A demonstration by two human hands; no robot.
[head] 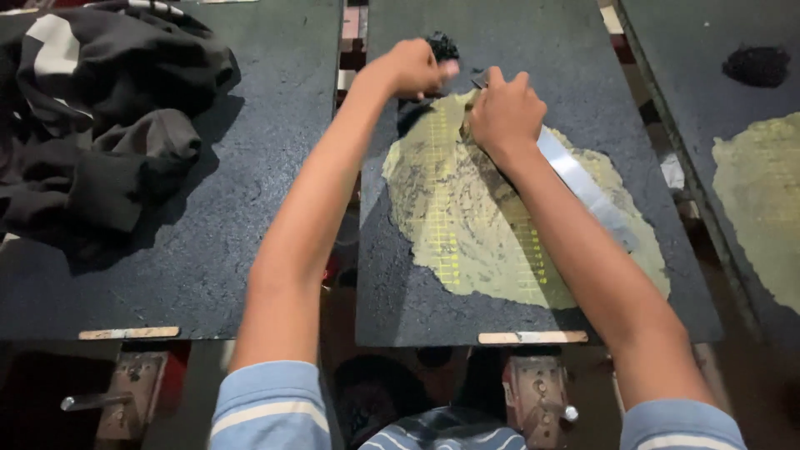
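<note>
The person leaned over the middle dark board, one of three laid side by side on the counter, and was scraping it. The right hand was clamped around the grip of a long flat metal blade, which lay slantwise across a bared yellowish patch marked with a fine grid, its working end near the far edge of that patch. The left hand was closed, fingers pinched together on a small clump of black scrapings just beyond the patch, toward the board's far edge. By my reading the step in hand was lifting the dark coating off the board and gathering the loosened bits; dark coating ringed the patch on every side, so the blade would need a flat, steady push outward along the patch's border, with the loose clump kept out of its path. No container stood anywhere in view; the scrapings simply sat in heaps on the boards. The right-hand board showed a like yellow patch and its own black heap near its far edge. On the left board lay a crumpled dark garment at the far left corner.
</note>
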